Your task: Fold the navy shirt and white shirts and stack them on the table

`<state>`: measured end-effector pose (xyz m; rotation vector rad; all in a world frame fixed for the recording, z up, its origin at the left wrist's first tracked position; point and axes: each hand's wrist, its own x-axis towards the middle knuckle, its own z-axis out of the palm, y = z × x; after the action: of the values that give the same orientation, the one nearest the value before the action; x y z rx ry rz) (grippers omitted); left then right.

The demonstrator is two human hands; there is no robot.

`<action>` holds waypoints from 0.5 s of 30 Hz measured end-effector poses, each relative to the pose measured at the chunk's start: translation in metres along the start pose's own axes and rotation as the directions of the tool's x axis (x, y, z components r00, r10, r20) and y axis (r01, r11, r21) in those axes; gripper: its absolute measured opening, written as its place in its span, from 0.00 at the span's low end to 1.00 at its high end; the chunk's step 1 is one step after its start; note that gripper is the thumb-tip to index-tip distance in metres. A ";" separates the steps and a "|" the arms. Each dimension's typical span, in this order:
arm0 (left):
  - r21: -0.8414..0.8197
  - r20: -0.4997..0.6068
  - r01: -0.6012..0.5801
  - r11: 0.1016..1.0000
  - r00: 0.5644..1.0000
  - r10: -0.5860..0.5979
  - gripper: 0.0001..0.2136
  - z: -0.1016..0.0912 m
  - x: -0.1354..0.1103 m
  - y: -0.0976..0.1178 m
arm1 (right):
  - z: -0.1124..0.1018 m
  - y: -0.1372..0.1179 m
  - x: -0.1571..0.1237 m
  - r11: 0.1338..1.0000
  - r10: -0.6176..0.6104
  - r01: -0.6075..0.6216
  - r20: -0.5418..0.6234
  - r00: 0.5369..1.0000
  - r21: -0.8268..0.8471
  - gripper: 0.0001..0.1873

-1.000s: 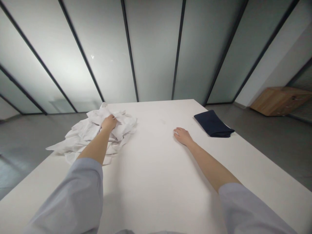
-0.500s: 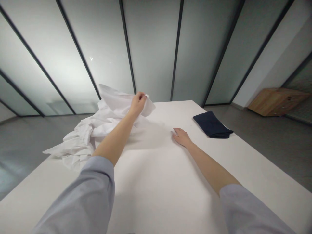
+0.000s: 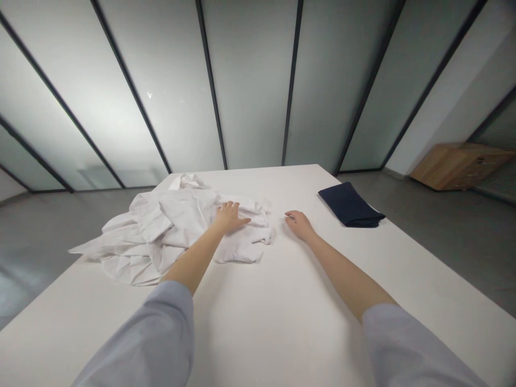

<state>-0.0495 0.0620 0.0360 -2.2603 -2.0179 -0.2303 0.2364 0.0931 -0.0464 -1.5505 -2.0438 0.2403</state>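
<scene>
A crumpled heap of white cloth (image 3: 161,226) lies on the left half of the white table (image 3: 258,322). One part of it reaches toward the middle in wrinkled folds. My left hand (image 3: 228,216) lies flat on that part, fingers spread and gripping nothing. To the right of the cloth, my right hand (image 3: 299,223) rests low over the tabletop, its fingers loosely curved and apart, with nothing visible in it. A folded dark navy cloth (image 3: 350,205) lies farther right, a short way from my right hand.
Behind the table stands a frosted glass partition (image 3: 253,80) with dark frames. A wooden cabinet (image 3: 455,166) is on the floor at the far right. The table's right edge runs close to the navy cloth.
My left hand has come down from holding up a piece of the white cloth and let it go; that piece now lies on the table. My right hand has hardly moved, its fingers slightly more curved.
</scene>
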 end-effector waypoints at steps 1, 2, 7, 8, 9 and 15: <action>0.027 0.011 0.020 0.999 1.000 -0.020 0.35 0.007 -0.007 -0.007 | -0.001 -0.003 -0.001 0.999 -0.030 0.031 0.033 0.999 -0.014 0.17; 0.045 0.029 0.029 0.999 0.999 -0.030 0.35 0.013 -0.013 -0.014 | -0.001 -0.005 -0.002 0.998 -0.057 0.058 0.060 0.997 -0.023 0.16; -0.008 0.029 -0.035 0.999 0.999 0.036 0.24 0.036 -0.037 -0.042 | -0.003 -0.011 -0.004 0.995 -0.092 0.095 0.095 0.991 -0.027 0.15; -0.021 0.002 -0.047 0.999 0.999 0.048 0.22 0.038 -0.039 -0.046 | -0.003 -0.011 -0.004 0.995 -0.091 0.093 0.094 0.991 -0.021 0.15; -0.029 -0.021 -0.056 0.998 0.998 0.056 0.20 0.040 -0.041 -0.048 | -0.004 -0.011 -0.004 0.995 -0.092 0.094 0.093 0.991 -0.016 0.16; -0.056 -0.100 -0.050 0.997 0.994 0.044 0.17 0.042 -0.042 -0.053 | -0.006 -0.011 -0.005 0.994 -0.104 0.105 0.096 0.990 -0.013 0.16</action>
<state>-0.1046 0.0342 -0.0140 -2.2786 -1.9313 -0.3940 0.2309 0.0836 -0.0381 -1.4625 -2.1997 0.2608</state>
